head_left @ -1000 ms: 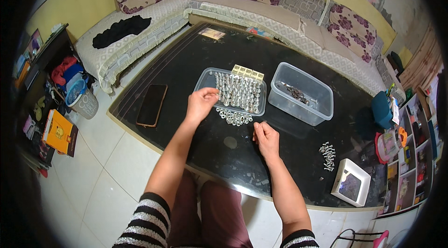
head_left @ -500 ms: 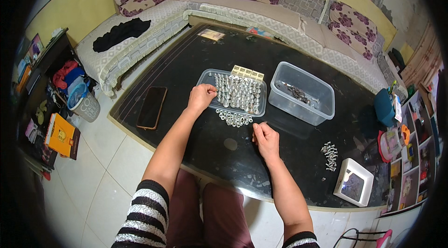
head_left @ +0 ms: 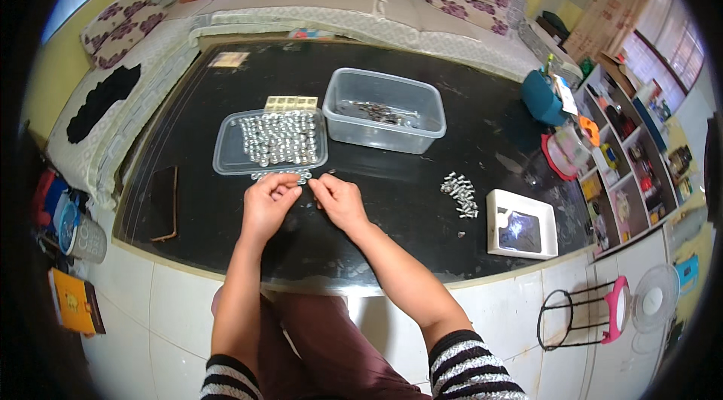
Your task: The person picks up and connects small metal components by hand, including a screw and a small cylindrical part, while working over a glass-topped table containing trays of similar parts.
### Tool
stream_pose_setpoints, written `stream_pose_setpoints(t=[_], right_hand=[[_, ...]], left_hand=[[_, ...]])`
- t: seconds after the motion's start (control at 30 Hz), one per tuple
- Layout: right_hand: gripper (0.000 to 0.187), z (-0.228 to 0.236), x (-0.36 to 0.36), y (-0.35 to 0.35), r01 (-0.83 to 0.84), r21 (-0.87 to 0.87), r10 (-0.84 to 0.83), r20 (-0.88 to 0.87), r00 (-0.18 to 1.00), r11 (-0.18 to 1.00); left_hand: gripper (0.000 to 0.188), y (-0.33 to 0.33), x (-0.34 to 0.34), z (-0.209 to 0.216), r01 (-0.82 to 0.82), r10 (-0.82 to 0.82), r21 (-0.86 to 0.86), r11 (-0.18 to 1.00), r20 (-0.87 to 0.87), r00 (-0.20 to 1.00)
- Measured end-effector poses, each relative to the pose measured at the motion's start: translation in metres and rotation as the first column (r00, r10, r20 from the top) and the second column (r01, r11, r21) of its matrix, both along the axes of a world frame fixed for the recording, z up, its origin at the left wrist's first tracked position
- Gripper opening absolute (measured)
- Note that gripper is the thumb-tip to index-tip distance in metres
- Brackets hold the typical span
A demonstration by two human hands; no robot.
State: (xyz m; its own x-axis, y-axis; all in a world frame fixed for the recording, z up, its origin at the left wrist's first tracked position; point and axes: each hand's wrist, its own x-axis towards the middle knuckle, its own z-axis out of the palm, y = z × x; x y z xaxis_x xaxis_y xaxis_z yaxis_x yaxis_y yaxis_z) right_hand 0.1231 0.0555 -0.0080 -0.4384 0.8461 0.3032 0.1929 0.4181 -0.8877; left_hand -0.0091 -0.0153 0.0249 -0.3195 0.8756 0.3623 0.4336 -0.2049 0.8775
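In front of the clear plastic lid (head_left: 226,151), my left hand (head_left: 269,204) is closed, thumb and fingers pinched together. Close beside it, my right hand (head_left: 343,204) also pinches, its fingertips nearly meeting the left ones. Whatever lies in either pinch is too small to make out. Small loose metal rings (head_left: 303,175), looking like nuts, lie at the lid's near edge, partly hidden by my left hand. Tight rows of small round metal pieces (head_left: 279,136) stand on the lid. A cream block with square compartments (head_left: 291,103) sits behind them.
A clear plastic tub (head_left: 385,132) with dark metal bits stands right of the lid. Farther right are a pile of small metal cylinders (head_left: 461,195) and a white box (head_left: 523,248). A phone (head_left: 164,203) lies at the left of the black table (head_left: 392,242). A stool (head_left: 584,317) stands right.
My left hand has come from the lid's left side to its near edge. The two hands are now almost together. The view has turned to the right.
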Motion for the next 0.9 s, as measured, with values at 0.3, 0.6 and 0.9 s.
stream_pose_setpoints(t=[0.3, 0.6, 0.9], right_hand=[[0.028, -0.004, 0.024, 0.002, 0.115, 0.036, -0.115, -0.003, 0.993, 0.993], [0.012, 0.012, 0.113, 0.016, 0.235, 0.228, -0.284, 0.212, 0.935, 0.945], [0.016, 0.029, 0.207, 0.049, 0.22, 0.478, -0.472, 0.509, 0.72, 0.85]], left_hand=[[0.019, -0.003, 0.034, -0.012, 0.091, -0.096, 0.037, 0.995, 0.175, 0.98], [0.017, 0.004, 0.026, -0.035, 0.173, -0.131, -0.089, 0.981, 0.36, 0.924], [0.016, 0.005, 0.021, -0.022, 0.098, -0.071, -0.074, 0.992, 0.307, 0.949]])
